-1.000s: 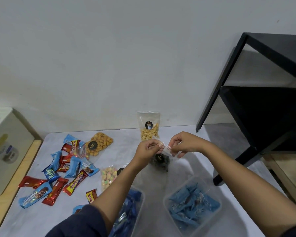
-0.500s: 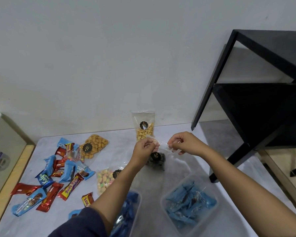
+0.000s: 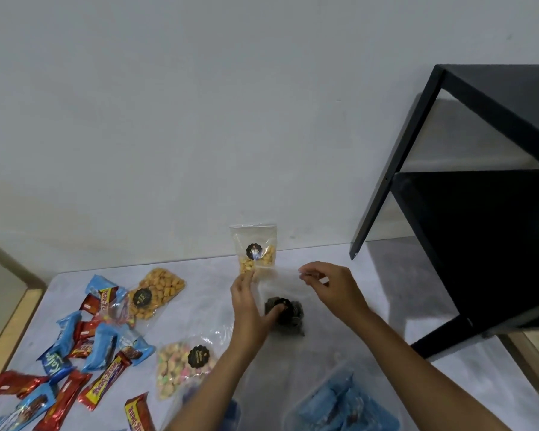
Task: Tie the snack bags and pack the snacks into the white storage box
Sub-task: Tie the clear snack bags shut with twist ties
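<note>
Hands now wider apart than half a second ago. The left hand [image 3: 250, 301] grips the clear snack bag [image 3: 293, 312] by its left side and the right hand [image 3: 329, 287] pinches its top corner — bag mid-table, toward the far edge.

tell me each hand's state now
Left hand: pinches the top edge of the clear bag of dark snacks.
Right hand: pinches that bag's top edge too.

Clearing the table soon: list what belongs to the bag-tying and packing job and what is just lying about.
In the job: dark-snack bag, pinched by left hand and right hand; upright yellow-snack bag; orange-snack bag; pastel-snack bag; wrapped bars.
Lying about: black shelf; wall.
</note>
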